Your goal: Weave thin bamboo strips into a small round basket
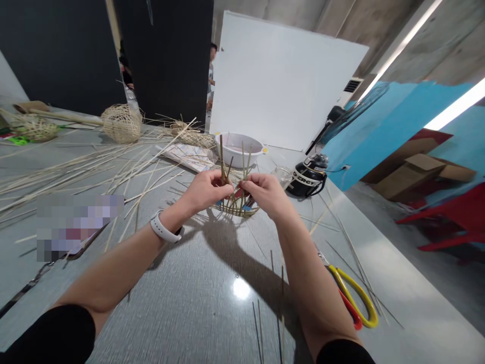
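Near the surface's far edge, toward its left corner, I see a round woven basket. My left hand pinches upright strips of a small part-woven base, which is mid-surface, between both hands. My right hand pinches strips beside it. Scissors lie near the right edge.

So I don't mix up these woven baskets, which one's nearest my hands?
The shallow greenish-tan woven basket with upright strips, between your left hand and right hand; the pale round woven basket and others lie farther back.
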Tool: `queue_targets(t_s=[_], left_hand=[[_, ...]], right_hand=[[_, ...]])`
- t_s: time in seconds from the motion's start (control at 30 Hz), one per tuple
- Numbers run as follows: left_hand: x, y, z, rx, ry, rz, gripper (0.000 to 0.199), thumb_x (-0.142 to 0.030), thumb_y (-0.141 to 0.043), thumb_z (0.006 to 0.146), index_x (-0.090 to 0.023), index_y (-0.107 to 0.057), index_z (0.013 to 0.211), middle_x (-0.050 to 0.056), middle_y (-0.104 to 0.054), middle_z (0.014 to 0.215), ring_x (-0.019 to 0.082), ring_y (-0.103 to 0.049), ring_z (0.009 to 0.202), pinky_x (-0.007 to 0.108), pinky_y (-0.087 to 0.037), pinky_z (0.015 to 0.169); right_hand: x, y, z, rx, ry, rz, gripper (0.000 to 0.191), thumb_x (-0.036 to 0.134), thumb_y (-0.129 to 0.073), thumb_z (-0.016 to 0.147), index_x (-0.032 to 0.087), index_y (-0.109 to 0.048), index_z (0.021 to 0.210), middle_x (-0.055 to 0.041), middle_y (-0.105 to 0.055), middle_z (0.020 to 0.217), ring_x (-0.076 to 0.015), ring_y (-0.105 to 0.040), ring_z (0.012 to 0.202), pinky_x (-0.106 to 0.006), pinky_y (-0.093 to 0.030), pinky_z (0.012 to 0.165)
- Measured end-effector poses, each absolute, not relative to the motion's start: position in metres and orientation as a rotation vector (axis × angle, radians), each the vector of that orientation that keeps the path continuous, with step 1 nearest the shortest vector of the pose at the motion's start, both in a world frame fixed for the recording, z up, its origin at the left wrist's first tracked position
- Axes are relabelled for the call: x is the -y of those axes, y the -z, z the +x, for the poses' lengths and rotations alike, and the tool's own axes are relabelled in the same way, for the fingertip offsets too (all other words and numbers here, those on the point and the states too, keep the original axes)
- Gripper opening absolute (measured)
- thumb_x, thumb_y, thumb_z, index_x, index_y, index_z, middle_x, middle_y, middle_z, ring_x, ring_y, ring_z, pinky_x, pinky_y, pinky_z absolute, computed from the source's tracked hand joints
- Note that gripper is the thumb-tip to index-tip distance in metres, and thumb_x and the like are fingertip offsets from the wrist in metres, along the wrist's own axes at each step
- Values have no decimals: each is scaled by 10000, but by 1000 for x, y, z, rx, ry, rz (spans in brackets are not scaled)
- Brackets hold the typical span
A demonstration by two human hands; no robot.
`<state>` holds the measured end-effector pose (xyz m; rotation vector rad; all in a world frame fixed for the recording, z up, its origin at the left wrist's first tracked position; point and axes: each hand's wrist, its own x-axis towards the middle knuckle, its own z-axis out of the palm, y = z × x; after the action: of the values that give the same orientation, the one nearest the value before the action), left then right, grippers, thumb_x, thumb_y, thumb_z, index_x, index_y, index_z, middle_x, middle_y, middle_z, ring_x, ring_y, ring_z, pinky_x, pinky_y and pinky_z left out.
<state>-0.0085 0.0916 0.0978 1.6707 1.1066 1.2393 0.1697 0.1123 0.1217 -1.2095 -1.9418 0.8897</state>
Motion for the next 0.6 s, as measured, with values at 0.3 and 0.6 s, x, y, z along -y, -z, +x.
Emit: queue_targets(t_s=[0.3,0.6], left_hand=[[-95,-102,-16,-1040,-1075,1547,100,-194,-666,764,-121,-631,823,45,-707,759,157,-678,740,295,-513,740],[-95,-105,-19,-995,-1036,1494,100,-156,-680,754,-131,-683,851,12,-693,735,137,-644,728,306,-496,803]], right_hand=[[-119,-121,179,2003,-1074,-1095,229,353,-620,836,151,-665,738,-36,-658,692,-112,-513,612,-267,-371,572],[-120,-125,184,2008,-1131,-1088,170,322,-693,770,170,-669,698,2,-618,638,-111,-509,612,-278,-382,596]])
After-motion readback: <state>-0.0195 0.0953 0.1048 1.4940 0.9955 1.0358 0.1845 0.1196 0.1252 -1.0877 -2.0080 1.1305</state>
